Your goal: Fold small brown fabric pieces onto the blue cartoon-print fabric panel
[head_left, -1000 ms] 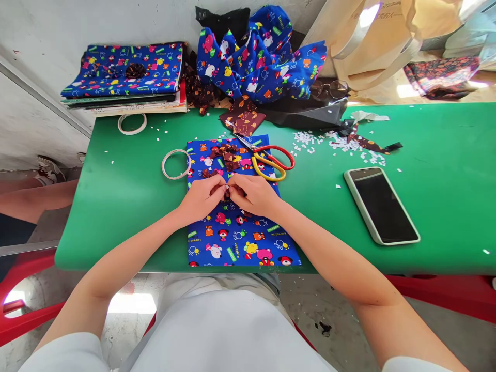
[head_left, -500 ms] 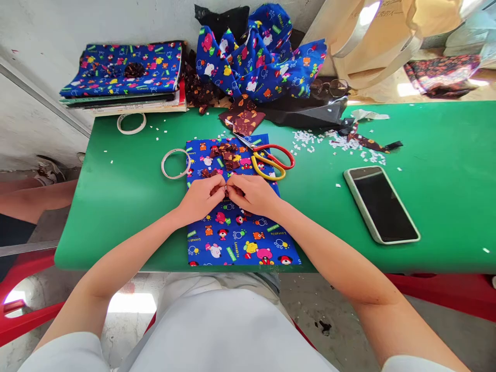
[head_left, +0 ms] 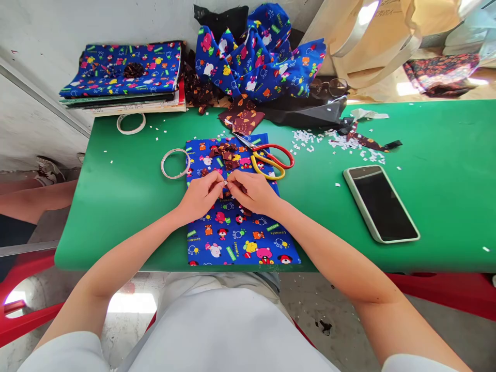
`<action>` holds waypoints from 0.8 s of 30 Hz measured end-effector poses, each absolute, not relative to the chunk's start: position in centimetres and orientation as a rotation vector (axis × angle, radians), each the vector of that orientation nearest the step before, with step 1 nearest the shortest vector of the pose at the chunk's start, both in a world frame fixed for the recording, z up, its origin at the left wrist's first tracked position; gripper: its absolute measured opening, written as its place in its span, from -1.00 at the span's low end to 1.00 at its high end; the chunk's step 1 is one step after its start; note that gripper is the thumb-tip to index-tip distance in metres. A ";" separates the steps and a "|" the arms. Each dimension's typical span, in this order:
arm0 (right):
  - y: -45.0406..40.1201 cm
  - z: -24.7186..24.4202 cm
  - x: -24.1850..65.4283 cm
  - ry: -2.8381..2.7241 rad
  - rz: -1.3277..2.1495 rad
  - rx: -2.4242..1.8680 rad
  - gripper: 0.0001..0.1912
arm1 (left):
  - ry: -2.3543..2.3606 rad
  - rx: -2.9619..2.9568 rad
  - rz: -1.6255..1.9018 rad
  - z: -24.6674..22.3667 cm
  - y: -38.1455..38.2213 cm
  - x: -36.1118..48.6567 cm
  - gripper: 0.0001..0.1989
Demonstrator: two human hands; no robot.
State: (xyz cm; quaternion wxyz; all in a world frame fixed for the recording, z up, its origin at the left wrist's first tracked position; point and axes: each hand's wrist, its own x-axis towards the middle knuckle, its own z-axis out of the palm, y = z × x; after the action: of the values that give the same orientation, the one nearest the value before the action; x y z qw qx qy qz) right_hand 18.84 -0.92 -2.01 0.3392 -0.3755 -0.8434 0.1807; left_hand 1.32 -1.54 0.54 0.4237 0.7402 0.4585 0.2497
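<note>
Two hands meet fingertip to fingertip over blue printed cloth at table's near edge. Left hand and right hand both pinch small brown fabric scrap; scrap mostly hidden. Judged step: folding or pleating scrap. Next move needs fine, steady fingertip grip. More brown scraps lie beyond the hands, scissors beside them.

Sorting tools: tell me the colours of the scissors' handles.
One red, one yellow, on the scissors; the head view shows them.
</note>
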 end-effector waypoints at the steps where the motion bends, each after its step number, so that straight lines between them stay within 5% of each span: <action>1: -0.9 -2.0 18.8 -2.188 0.478 -0.973 -0.88 | 1.146 1.837 0.628 0.5 -1.5 1.3 -0.86; 24: -0.8 -1.9 18.8 -2.117 0.481 -0.922 -0.87 | 1.144 1.863 0.619 0.3 -1.5 1.3 -0.94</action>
State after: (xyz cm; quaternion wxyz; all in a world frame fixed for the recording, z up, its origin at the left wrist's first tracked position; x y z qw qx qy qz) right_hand 18.76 -0.83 -1.87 0.3816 -0.3615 -0.8296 0.1883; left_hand 1.27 -1.50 0.34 0.4212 0.7437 0.4567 0.2471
